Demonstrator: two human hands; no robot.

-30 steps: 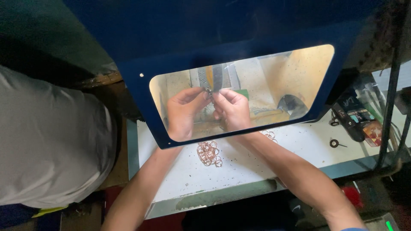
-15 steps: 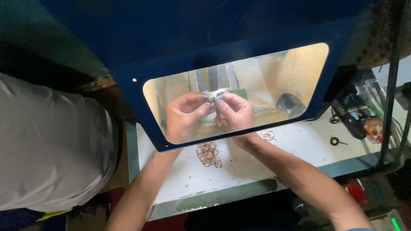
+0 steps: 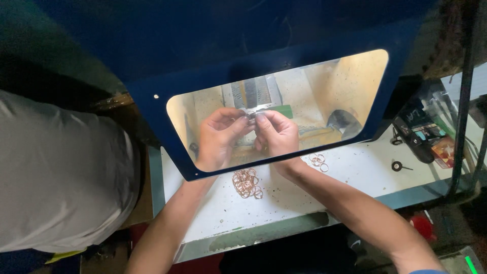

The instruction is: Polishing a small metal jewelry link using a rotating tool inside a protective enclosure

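Both my hands reach under a dark blue hood with a clear amber window [image 3: 355, 76]. Seen through the window, my left hand [image 3: 217, 139] and my right hand [image 3: 276, 133] meet fingertip to fingertip, pinching one small ring [image 3: 251, 115] between them just below a grey metal machine part [image 3: 253, 94]. On the white bench [image 3: 284, 203] below my wrists lies a pile of several copper-coloured rings [image 3: 246, 183]. A smaller group of rings [image 3: 318, 161] lies to the right of my right wrist.
A person in a grey shirt [image 3: 56, 177] stands close on the left. A small black wheel-shaped part [image 3: 396, 165] lies on the bench at right. Dark tools and boxes [image 3: 423, 134] crowd the right end, behind a black upright post [image 3: 464, 96].
My hands have stayed together behind the window, with the fingers shifting slightly around the small ring. The view has drifted a little.
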